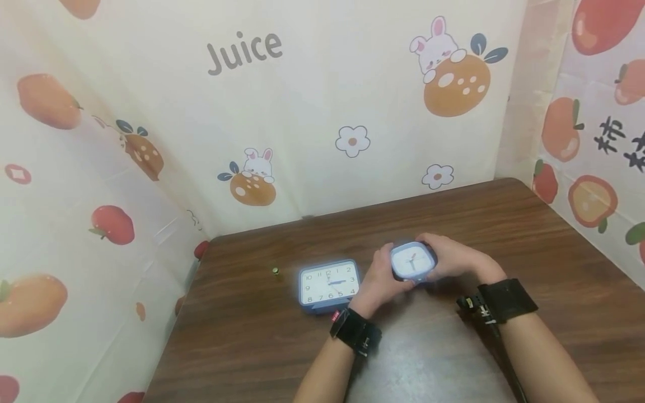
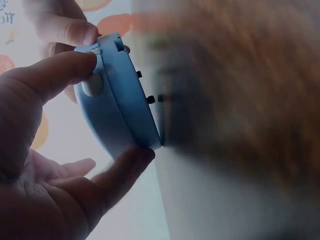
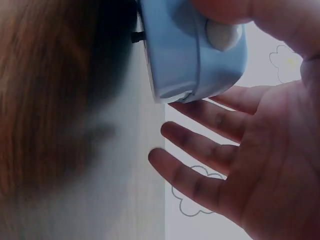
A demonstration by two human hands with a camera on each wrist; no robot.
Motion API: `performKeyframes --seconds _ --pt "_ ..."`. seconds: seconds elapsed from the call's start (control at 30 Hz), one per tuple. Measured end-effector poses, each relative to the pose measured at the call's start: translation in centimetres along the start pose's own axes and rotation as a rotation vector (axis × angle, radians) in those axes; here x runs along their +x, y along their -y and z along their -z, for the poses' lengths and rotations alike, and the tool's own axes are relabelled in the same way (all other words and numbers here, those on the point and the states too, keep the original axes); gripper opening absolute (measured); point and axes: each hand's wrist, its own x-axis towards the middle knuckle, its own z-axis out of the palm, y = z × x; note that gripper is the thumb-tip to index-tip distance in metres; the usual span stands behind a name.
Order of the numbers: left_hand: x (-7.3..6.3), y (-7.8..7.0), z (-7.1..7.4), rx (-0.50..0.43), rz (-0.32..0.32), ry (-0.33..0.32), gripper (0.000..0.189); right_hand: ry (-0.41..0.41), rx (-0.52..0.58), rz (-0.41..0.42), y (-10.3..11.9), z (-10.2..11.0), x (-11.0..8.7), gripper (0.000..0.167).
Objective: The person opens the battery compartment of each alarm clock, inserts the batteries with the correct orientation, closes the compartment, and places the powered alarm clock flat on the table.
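Observation:
Both hands hold a small blue alarm clock (image 1: 413,261) with a white dial, tilted up over the table. My left hand (image 1: 380,282) grips its left side with curled fingers. On the opposite side, my right hand (image 1: 453,257) pinches it, and the right wrist view shows its lower fingers (image 3: 195,155) spread apart. A pale round button (image 2: 92,85) sits on the clock's blue casing, and small black knobs (image 2: 150,99) stick out of its back. Left of the hands lies a larger rectangular blue clock (image 1: 330,282) with black numerals, its dial facing up.
A tiny greenish cylinder (image 1: 275,271) stands on the brown wooden table (image 1: 242,347) left of the larger clock. Fruit-printed curtains (image 1: 312,95) enclose the table at the back and sides. A black band (image 1: 508,299) with a camera and cable is on the right wrist.

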Motion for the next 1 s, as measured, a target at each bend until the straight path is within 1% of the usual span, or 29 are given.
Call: performKeyframes --seconds 0.13,0.2,0.37,0.5,0.6,0.73,0.87,1.0 --pt "-0.1 0.1 -0.2 -0.032 0.039 -0.017 0.101 -0.002 0.014 0.046 0.2 0.0 0.1 0.081" --pt "-0.1 0.1 -0.2 -0.042 0.054 -0.023 0.102 0.001 0.025 0.046 0.5 0.1 0.2 0.082" --pt "-0.1 0.0 -0.3 -0.043 0.051 -0.017 0.099 -0.006 0.006 0.034 1.1 0.2 0.1 0.085" --pt "0.0 -0.2 -0.6 -0.022 0.042 -0.005 0.096 -0.023 -0.022 0.055 1.8 0.4 -0.1 0.087" --pt "0.0 -0.3 -0.7 -0.007 0.061 0.008 0.098 -0.022 -0.021 0.073 2.4 0.5 -0.2 0.088" --pt "-0.1 -0.3 -0.6 -0.026 0.099 0.021 0.099 -0.01 -0.023 0.065 2.9 0.4 -0.3 0.088" --pt "-0.1 -0.2 -0.6 -0.047 0.117 0.025 0.099 -0.021 -0.058 0.079 3.1 0.3 -0.2 0.085" --pt "-0.1 -0.2 -0.6 -0.036 0.12 0.024 0.099 -0.03 -0.084 0.101 3.2 0.1 -0.1 0.082"
